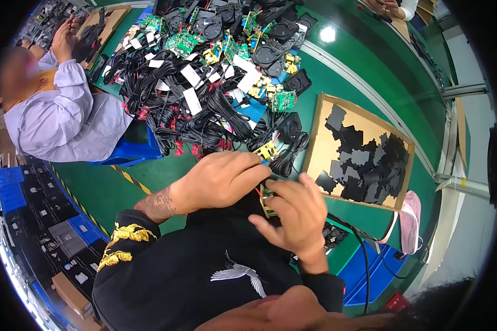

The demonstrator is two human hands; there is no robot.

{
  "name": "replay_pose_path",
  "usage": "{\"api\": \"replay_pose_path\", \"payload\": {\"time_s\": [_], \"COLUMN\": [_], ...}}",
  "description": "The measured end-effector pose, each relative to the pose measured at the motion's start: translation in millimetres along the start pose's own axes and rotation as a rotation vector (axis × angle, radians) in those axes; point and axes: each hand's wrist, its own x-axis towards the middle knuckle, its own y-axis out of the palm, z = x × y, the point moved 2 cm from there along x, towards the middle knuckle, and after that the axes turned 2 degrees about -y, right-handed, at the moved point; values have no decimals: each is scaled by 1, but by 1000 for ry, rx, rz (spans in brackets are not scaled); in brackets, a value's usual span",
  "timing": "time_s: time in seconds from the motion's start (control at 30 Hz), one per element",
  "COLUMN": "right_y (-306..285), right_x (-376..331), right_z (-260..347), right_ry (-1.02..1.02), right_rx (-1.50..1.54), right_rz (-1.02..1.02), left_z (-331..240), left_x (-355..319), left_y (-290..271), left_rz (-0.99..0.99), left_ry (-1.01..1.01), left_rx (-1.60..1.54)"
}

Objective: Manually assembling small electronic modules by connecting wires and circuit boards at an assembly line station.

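Note:
My left hand (223, 179) is closed, its fingertips pinching at the edge of a small yellow circuit board (267, 150) with parts on it. Just below and to the right, my right hand (295, 212) curls its thumb and fingers around a green circuit board (267, 199), mostly covered by the fingers. A thin red wire shows between the two hands. Beyond them lie a coiled black cable (291, 153) and a black plastic housing (290, 126). The exact contact at the left fingertips is partly hidden.
A large heap of black cables (188, 110), housings and circuit boards covers the green bench ahead. To the right sits a cardboard tray (321, 118) of dark flat pieces. A pink mesh item (410, 220) lies beside it. Another person (66, 110) sits at the left.

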Motion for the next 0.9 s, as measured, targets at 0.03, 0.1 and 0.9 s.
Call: {"api": "replay_pose_path", "payload": {"time_s": [0.03,0.1,0.9], "right_y": [4,16,43], "right_x": [-4,-16,-24], "right_z": [-1,-9,-5], "right_ry": [4,120,206], "right_rx": [-1,152,419], "right_rz": [1,-14,-338], "left_z": [2,5,1], "left_x": [-3,-9,-13], "left_y": [2,11,35], "left_rz": [-2,-1,-247], "left_ry": [13,38,-101], "left_rx": [-15,-34,-423]}}
